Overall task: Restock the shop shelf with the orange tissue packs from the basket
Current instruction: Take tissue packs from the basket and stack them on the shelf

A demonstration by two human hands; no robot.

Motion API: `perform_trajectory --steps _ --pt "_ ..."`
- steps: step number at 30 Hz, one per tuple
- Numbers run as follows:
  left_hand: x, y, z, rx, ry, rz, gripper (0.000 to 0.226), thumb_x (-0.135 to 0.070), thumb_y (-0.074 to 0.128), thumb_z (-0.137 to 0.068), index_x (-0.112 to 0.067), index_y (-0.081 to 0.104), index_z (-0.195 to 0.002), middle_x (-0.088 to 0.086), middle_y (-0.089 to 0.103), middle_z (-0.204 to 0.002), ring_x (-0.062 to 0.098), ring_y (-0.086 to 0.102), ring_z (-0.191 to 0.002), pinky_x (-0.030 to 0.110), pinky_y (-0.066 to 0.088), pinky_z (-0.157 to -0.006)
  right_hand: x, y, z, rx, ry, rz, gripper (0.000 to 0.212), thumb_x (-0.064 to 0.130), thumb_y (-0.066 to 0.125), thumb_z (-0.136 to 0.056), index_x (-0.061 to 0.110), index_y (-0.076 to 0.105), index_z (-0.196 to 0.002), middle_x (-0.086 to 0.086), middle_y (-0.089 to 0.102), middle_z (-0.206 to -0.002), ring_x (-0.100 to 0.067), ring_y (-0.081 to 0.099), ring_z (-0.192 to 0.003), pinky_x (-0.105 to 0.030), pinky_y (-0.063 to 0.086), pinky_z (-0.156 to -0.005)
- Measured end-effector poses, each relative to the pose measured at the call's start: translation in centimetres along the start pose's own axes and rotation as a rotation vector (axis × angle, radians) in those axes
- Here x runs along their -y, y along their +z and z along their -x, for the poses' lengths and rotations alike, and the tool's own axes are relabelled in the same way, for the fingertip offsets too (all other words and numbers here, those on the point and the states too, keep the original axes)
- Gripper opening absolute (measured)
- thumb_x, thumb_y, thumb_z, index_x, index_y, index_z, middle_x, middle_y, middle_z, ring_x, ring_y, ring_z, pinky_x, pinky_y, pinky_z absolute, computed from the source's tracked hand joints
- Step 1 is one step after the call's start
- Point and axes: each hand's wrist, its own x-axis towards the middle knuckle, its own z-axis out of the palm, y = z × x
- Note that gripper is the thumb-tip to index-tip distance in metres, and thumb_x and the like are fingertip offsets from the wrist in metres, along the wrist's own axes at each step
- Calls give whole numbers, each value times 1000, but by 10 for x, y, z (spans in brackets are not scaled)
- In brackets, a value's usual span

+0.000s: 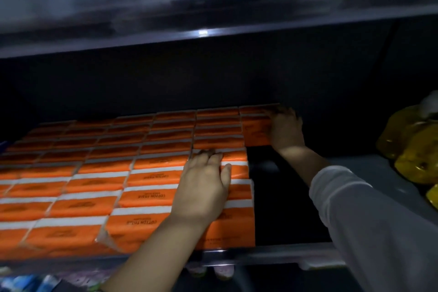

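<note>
Fingers of left hand: straight, close together, flat on packs near shelf front edge. Right hand: fingers curled over rear pack.

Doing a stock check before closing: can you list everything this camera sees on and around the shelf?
orange tissue packs: many, orange with white bands, rows at left and middle
shelf: one, dark, bare gap right of the packs
yellow packages: several, yellow, far right
mixed packs: several, blue and pink, below the front edge, blurred
left grip: one, flat on front packs
right grip: one, white sleeve, at the rearmost pack; hold blurred
</note>
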Motion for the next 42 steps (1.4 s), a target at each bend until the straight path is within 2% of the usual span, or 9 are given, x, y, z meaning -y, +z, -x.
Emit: perform_trajectory --steps 5,8,11,16,23,26,29,35,42 --pt "-2 -3 -2 39 2 -22 58 -45 25 -94 -12 54 -131 8 56 -130 24 46 -124 29 26 -109 -6 -22 18 28 -19 -94 44 15 54 -87 20 52 -131 -11 50 -135 -33 44 -122 -37 33 -104" --pt "-4 -13 -1 79 3 -2 47 -39 37 -99 -11 50 -134 10 54 -130 26 44 -123 31 30 -107 -9 -42 44 -2 -28 -232 35 11 56 -85 13 61 -120 -13 57 -128 -32 50 -118 -30 39 -98" --pt "-4 -35 9 -26 14 10 42 -37 44 -97 -9 55 -127 12 58 -119 30 50 -114 35 38 -100 -5 -64 79 -33 -58 -300 36 11 59 -85 12 61 -121 -9 58 -125 -27 54 -114 -27 41 -92" --pt "35 -89 63 -161 39 -115 48 -44 37 -87 -13 68 -106 8 65 -100 32 59 -93 40 50 -83 30 -96 135 -72 -213 -415 31 12 65 -84 11 64 -116 -9 61 -115 -26 54 -111 -32 41 -98" --pt "171 -167 238 -209 -323 -270 35 -39 40 -86 -18 68 -94 6 61 -84 33 59 -79 41 52 -65 179 -113 217 89 -579 -484 27 13 71 -79 5 68 -105 -15 66 -100 -30 62 -94 -15 30 -78" --pt "232 -194 320 -216 -512 -336 32 -39 46 -88 -17 69 -96 6 61 -85 30 61 -81 36 51 -69 262 -103 253 216 -737 -540 28 17 71 -80 8 68 -106 -13 66 -100 -28 61 -94 -15 30 -78" --pt "273 -220 387 -226 -677 -360 28 -34 54 -92 -17 67 -111 7 61 -100 29 57 -95 37 45 -81 342 -86 288 308 -858 -576 30 13 73 -78 7 68 -107 -14 66 -101 -29 61 -96 -19 32 -82" --pt "330 -241 479 -103 -895 -347 44 -43 50 -94 -23 50 -133 0 50 -127 21 45 -119 33 39 -97 460 -47 353 438 -952 -626 34 8 72 -77 3 66 -110 -16 65 -106 -29 60 -100 -15 30 -80" --pt "385 -233 537 -41 -1047 -262 43 -34 57 -90 -22 52 -131 2 54 -119 22 47 -117 33 42 -92 523 11 404 641 -909 -642 37 14 69 -82 9 62 -118 -8 61 -111 -21 57 -101 -22 35 -85"
